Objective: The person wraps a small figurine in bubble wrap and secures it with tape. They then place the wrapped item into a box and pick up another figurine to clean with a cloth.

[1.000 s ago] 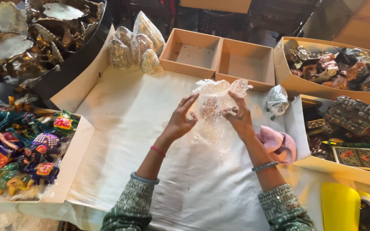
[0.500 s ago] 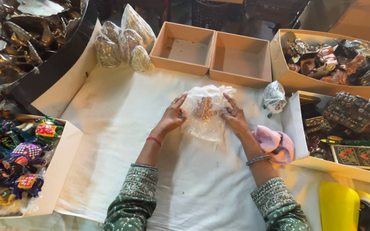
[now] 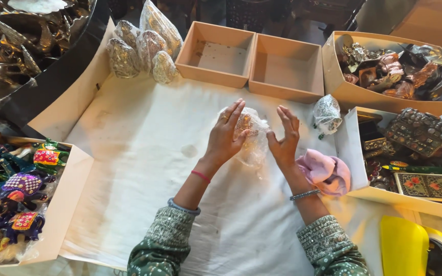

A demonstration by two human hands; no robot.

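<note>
On the white cloth [image 3: 144, 168] in front of me, my left hand [image 3: 226, 135] is curled over a small golden ornament in bubble wrap [image 3: 251, 134], fingers up and cupping its left side. My right hand [image 3: 285, 138] stands upright just beside the bundle with the palm turned toward it, fingers straight and spread a little, touching the loose wrap at most, holding nothing. The bundle sits on the cloth between both palms, near the middle of the work area. Just right of my right wrist lies a crumpled pink cloth [image 3: 326, 171], and above that one wrapped piece [image 3: 328, 115] rests alone near the cardboard edge. Straight ahead, two shallow tan boxes [image 3: 251, 53] sit side by side. Top left, a cluster of wrapped ornaments [image 3: 144, 43] leans together. Far left, a carton of painted elephant figures [image 3: 14, 189]; far right, cartons of metal trinkets [image 3: 395, 69] and decorated boxes [image 3: 420, 133].
</note>
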